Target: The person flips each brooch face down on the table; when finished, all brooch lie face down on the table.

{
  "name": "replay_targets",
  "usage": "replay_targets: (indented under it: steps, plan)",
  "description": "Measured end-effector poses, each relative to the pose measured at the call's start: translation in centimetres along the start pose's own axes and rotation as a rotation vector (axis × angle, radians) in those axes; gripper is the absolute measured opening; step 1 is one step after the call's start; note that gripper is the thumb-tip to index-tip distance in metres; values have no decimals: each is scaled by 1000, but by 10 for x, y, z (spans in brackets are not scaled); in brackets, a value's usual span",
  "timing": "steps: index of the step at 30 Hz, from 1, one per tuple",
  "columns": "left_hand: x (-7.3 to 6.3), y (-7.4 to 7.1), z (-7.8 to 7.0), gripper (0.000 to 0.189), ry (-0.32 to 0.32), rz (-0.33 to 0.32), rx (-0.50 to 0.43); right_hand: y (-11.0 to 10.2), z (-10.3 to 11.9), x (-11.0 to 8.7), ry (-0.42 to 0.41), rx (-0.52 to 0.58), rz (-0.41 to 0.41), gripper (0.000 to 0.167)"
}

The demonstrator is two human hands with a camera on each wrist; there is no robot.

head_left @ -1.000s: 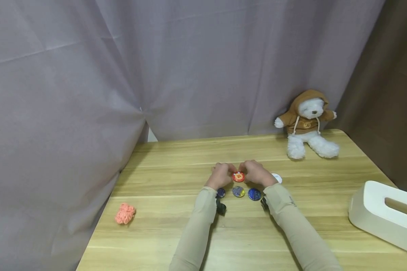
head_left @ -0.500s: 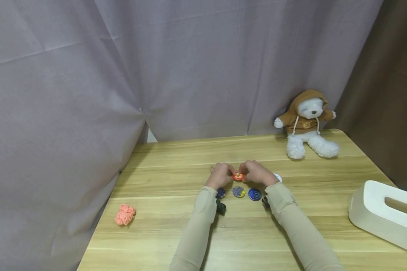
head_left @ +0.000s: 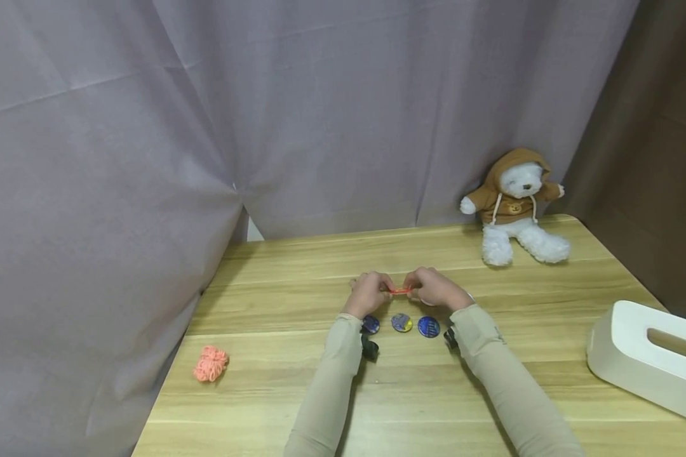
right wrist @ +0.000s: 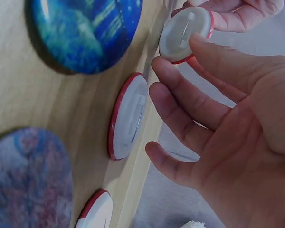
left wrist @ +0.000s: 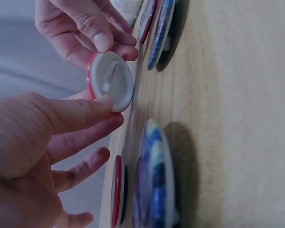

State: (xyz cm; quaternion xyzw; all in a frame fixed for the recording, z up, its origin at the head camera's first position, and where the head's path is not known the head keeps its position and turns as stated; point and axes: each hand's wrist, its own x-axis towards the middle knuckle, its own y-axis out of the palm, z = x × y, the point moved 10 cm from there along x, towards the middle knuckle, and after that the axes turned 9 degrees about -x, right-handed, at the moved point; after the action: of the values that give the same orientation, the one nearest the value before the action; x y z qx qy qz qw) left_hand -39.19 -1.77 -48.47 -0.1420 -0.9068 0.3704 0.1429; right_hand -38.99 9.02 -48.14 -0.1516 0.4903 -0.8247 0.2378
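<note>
Both my left hand [head_left: 368,295] and right hand [head_left: 434,289] pinch a red-rimmed pin badge [head_left: 401,291] between thumb and fingers, one on each side. In the head view the badge is seen nearly edge-on. The left wrist view shows its white back [left wrist: 118,90] with a metal pin; the right wrist view also shows this pin back [right wrist: 175,40]. On the table nearer the forearms lie a dark blue badge [head_left: 371,324], a blue-and-yellow badge [head_left: 402,322] and a blue badge [head_left: 429,327]. Other red-edged badges, one with its white back [right wrist: 129,116] showing, lie beyond them.
A coil of pink yarn [head_left: 211,364] lies at the left of the wooden table [head_left: 274,393]. A white plush bear [head_left: 517,206] in a brown hoodie sits at the back right. At the right edge stands a white tissue box [head_left: 634,362]. A grey curtain [head_left: 331,127] hangs behind.
The red badge has tipped from showing its printed face to nearly edge-on in the head view, rising slightly with both hands. The other badges stay in place.
</note>
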Motion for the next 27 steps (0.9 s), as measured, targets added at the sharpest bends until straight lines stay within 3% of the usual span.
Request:
replay_targets:
  steps: [12, 27]
  plan:
    - [2, -8, -1, 6, 1, -61, 2, -4, 0, 2, -22, -6, -65, 17]
    - [3, 2, 1, 17, -35, -25, 33, -2, -5, 2, 44, 24, -88, 22]
